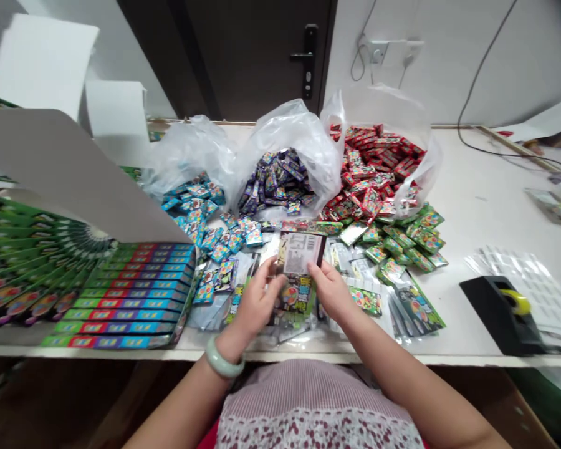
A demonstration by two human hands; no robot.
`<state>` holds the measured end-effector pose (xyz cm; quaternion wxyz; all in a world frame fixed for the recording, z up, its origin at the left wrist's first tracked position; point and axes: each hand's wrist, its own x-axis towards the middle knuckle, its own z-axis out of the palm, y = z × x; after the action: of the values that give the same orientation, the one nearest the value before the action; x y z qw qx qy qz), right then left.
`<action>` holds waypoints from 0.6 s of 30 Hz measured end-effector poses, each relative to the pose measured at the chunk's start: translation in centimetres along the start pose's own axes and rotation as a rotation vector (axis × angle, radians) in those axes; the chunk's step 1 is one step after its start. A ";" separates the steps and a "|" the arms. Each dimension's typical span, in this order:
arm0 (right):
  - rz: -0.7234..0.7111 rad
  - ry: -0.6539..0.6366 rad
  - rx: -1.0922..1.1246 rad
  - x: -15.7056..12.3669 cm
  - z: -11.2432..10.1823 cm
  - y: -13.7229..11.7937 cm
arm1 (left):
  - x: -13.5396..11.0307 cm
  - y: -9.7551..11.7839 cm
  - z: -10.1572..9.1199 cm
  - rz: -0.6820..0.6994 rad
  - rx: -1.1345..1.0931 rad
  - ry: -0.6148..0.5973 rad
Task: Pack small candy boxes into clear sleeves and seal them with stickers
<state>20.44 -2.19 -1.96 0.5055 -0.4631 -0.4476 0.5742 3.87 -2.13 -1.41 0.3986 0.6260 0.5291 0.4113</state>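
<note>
Between my hands is a flat printed packet, its pale panel with a barcode facing up. My right hand pinches its lower right corner, thumb on top. At its lower left edge my left hand closes on it, the fingers slightly blurred; a pale green bangle circles that wrist. Just below lies a dark and green printed pouch. Clear plastic pouches with printed cards are spread around both hands. Small blue boxes lie left of my left hand, and a green box lies right of my right hand.
Behind stand plastic bags with purple boxes and red boxes; blue boxes spill out at left. Green boxes are heaped at right. A stack of striped cartons stands left, a black tape dispenser right.
</note>
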 end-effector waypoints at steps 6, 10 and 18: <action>-0.124 -0.041 -0.190 -1.2 1.5 -0.2 | 0.2 -0.7 0.1 -0.015 0.024 0.118; -0.511 0.213 -0.506 -0.9 -1.0 -2.8 | 0.3 -0.3 -1.5 0.008 0.107 0.087; -0.336 -0.377 -0.749 2.6 -3.5 -7.9 | 0.9 0.8 -3.1 0.492 0.534 -0.057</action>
<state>25.01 1.21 4.96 0.2988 -0.4222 -0.7779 0.3568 1.31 -1.15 0.51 0.1248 0.8280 0.4399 0.3246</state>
